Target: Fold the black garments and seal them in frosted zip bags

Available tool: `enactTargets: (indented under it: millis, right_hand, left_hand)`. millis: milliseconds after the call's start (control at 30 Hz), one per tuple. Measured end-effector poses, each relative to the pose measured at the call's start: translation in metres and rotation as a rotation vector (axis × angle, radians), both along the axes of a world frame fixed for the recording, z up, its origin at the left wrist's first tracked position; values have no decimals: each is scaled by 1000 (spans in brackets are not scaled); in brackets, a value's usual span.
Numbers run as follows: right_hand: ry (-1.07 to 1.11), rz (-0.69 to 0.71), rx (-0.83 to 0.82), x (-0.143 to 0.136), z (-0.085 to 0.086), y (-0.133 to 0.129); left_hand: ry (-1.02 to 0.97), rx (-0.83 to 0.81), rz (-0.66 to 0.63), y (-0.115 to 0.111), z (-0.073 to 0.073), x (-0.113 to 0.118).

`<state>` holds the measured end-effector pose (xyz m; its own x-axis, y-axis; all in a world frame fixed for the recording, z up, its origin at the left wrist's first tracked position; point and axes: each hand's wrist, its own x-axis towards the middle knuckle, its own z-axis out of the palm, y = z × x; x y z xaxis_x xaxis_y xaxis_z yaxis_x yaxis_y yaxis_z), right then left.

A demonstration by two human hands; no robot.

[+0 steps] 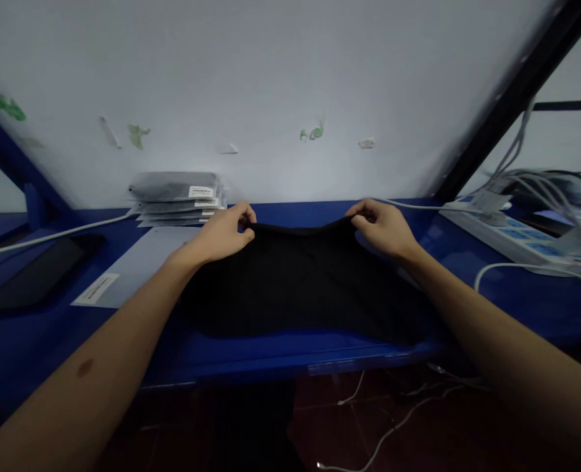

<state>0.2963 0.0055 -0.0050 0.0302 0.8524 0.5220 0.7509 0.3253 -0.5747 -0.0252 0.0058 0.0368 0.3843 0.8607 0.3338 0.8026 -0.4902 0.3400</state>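
A black piece of cloth (pixel 300 282) is stretched between my two hands over the blue table (pixel 280 354). My left hand (pixel 224 233) pinches its far left corner between thumb and fingers. At the far right corner, my right hand (pixel 386 226) grips the same edge, which sags slightly in the middle. The lower part of the cloth spreads toward the table's front edge; whether it is a garment I cannot tell. Just left of my left hand lies a flat grey plastic bag (pixel 140 259) with a white label, partly behind my forearm.
Several labelled grey packages (pixel 177 196) are stacked at the back left. A dark flat device (pixel 39 272) lies at the far left. To the right is a white power strip (pixel 521 236) with tangled cables. A white wall (pixel 280 85) rises behind the table; loose cables trail on the floor.
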Motion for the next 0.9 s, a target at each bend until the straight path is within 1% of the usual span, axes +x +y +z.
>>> enactTargets:
  millis: [133,200,300,433,600,700,900]
  right_hand:
    - [-14,73,-35,0,4,-4]
    - [-36,100,-74,0,5,-6]
    - [-115,122,-112,0,5,-7]
    - [-209,122,-89,-1,1,-5]
    - [-244,119,-90,-3,0,-6]
    - [-251,124,-99,-4,1,-7]
    - [-283,156,-120,-6,1,-8]
  left_hand:
    - [-24,-56,-116,-5,4,0]
    - [4,-91,-146,-8,4,2]
    - [79,-81,-148,-9,2,6]
    - [126,-18,-171,-4,-3,6]
    - [178,59,-187,5,-9,-2]
    - [216,62,-196,8,-11,-5]
    - [216,59,-201,11,-15,-6]
